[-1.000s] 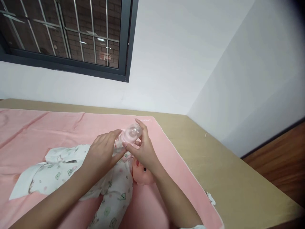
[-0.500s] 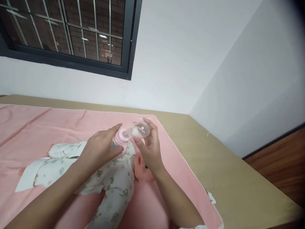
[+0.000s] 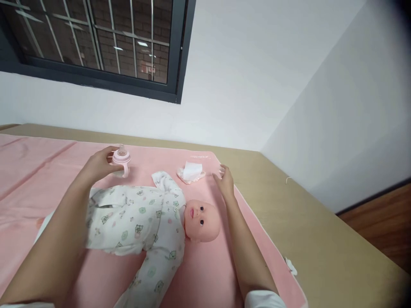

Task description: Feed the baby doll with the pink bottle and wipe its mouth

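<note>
My left hand (image 3: pixel 98 167) is wrapped round the side of a baby bottle (image 3: pixel 122 159) with a pink collar, a pink handle and a clear teat. The bottle stands upright over the pink blanket. At the blanket's far right corner, my right hand (image 3: pixel 226 182) has its thumb and fingers round a clear bottle cap (image 3: pixel 221 170), mostly hidden by the hand. Between my arms a baby doll (image 3: pixel 202 220) lies on its back, its head to the right, in a white printed suit (image 3: pixel 138 218).
Beyond the doll, a folded white cloth (image 3: pixel 192 171) lies on a small frilled piece. The pink blanket (image 3: pixel 205 273) covers much of a wooden surface (image 3: pixel 282 222). A small white item (image 3: pixel 291 266) lies by its right edge. Walls and a barred window (image 3: pixel 128 42) stand behind.
My hands have moved apart. The left carried the bottle leftward and away from me; the right took the clear cap to the right. The doll's face and the white cloth are now uncovered.
</note>
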